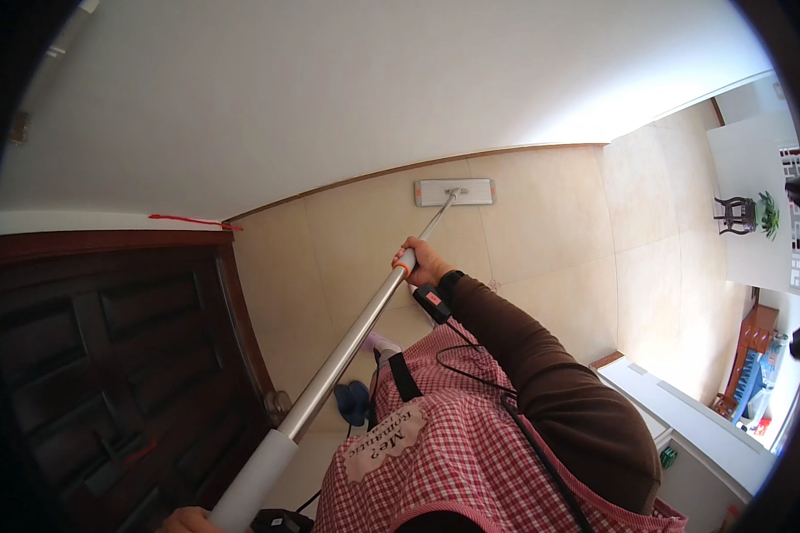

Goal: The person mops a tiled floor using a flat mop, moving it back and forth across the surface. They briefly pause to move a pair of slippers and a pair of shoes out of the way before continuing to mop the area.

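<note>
A flat mop with a metal pole (350,356) runs slantwise from the bottom left up to the floor ahead of me. Its rectangular white head (440,192) lies flat on the beige tiles, close to the wall's brown skirting. My right hand (423,260) is wrapped around the grey collar with an orange ring, partway down the pole. At the bottom edge, my left hand (188,521) is partly cut off by the frame; it is at the thick grey handle grip (253,481), its fingers curled against it.
A dark panelled wooden door (127,346) stands at left, with a red cord (193,220) by its frame. Blue slippers (353,402) lie near my feet. At right are a white cabinet (687,406), a dark plant stand (735,215) and wooden furniture (750,340). Black cables cross my checked apron (433,433).
</note>
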`<state>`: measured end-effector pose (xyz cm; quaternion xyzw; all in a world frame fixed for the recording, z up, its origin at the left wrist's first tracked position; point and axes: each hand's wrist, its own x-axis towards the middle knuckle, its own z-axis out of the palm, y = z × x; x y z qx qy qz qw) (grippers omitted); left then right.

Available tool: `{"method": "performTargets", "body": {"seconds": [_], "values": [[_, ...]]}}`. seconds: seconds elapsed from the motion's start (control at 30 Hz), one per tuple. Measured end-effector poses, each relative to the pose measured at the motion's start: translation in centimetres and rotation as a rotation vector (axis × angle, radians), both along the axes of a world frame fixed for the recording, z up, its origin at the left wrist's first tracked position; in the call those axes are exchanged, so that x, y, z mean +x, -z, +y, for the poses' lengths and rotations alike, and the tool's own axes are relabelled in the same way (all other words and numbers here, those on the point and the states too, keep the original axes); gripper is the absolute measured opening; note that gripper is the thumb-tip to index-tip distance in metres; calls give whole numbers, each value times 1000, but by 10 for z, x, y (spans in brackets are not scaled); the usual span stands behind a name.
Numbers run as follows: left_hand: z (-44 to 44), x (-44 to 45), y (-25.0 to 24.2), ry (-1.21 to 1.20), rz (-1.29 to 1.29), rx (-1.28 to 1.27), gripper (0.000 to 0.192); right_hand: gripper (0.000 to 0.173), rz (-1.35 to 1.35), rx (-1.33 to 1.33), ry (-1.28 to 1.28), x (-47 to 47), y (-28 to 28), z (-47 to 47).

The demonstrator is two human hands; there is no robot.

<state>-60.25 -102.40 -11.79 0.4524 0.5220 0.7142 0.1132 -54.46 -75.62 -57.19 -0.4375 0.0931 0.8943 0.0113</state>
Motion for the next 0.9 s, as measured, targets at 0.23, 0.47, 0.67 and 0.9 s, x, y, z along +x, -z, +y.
{"method": "performTargets", "body": {"seconds": [0.23, 0.47, 0.67, 0.9], "values": [[23, 9, 39, -194, -35, 94, 18, 11, 80, 214, -6, -11, 25, 34], [28, -1, 11, 87, -1, -16, 13, 13, 34, 1, 91, 21, 11, 11], [33, -8, 17, 144, -68, 176, 15, 16, 32, 65, 125, 44, 4, 40], [75, 4, 67, -63, -467, 157, 14, 21, -147, -24, 489, 111, 30, 110]]}}
